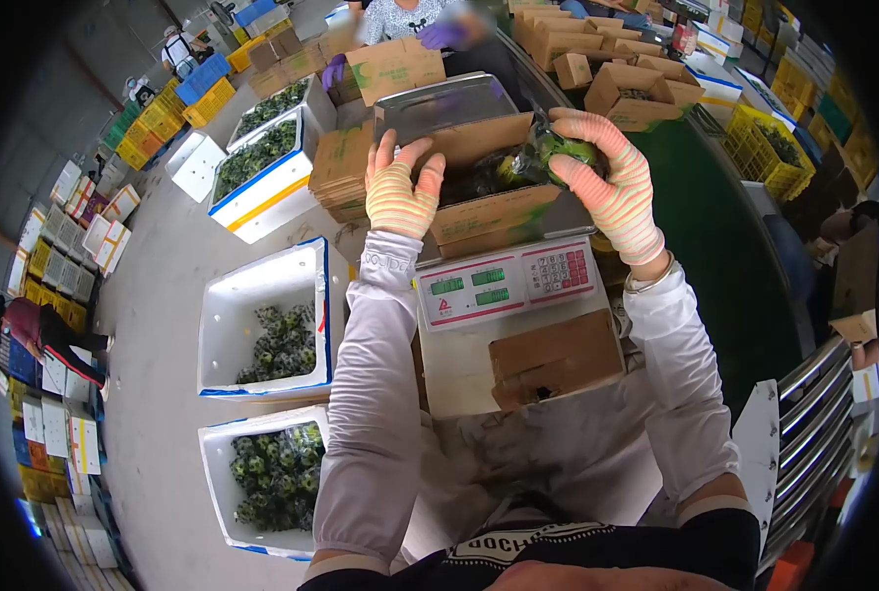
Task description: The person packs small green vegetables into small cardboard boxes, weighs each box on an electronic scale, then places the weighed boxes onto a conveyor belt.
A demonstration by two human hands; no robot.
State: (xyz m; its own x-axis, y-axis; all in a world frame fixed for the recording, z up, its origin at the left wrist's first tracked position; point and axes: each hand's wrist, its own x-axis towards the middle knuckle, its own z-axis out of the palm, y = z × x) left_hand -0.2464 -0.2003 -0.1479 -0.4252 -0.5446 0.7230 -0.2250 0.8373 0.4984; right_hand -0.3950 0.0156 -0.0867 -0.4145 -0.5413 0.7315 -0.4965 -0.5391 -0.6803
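Person's right hand (617,182) pinches bagged green produce (575,151) between curled fingers and thumb at right end of open carton (494,219), seemingly for control near rim. Left hand (400,197), fingers spread, at carton's left end, perhaps steadying it. Scale panel (507,286) just nearer person than carton.

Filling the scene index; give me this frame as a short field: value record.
left hand: striped glove, fingers spread, at the box's left end; contact unclear
right hand: striped glove, on green produce in clear plastic
container: open brown cardboard box, wrapped produce inside
under container: white scale with red keypad; digits unreadable
scale front: brown cardboard piece
left side: white foam boxes with blue edges, holding dark green produce
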